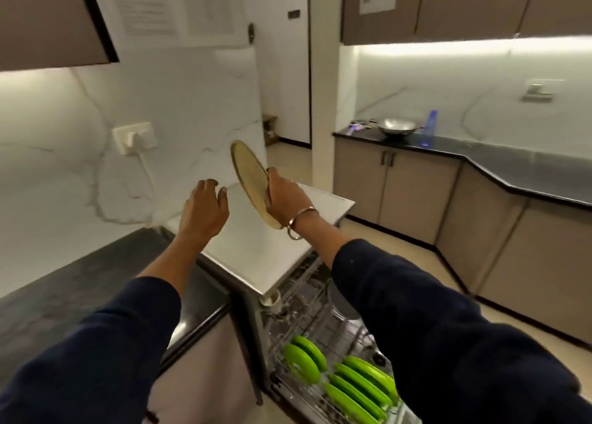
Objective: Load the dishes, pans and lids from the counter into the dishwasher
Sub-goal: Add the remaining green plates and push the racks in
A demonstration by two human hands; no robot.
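While the right hand (286, 193) is gripping a round tan plate (251, 180) by its lower edge, the plate is standing nearly on edge in the air, tilted, above the white dishwasher top (272, 250). Fingers are curling round the rim; a metal bangle (299, 223) is sitting on that wrist.

The left hand (205, 207) is hovering just beside the plate, to its left, fingers relaxed and slightly spread, holding nothing and not touching the plate.

Item 1, lower rack (323, 324): it is standing pulled out below the hands, carrying green plates (352, 382) upright in 2 groups, about 2 at the left and about 4 at the right.

Item 2, black bench (80, 282): it is running along the left, under the left sleeve.

Item 3, far bench (480, 154): it is carrying a steel wok (398, 126) and a blue bottle (429, 129), both well apart from the hands.

Item 4: a plug is sitting in the wall socket (134, 137).
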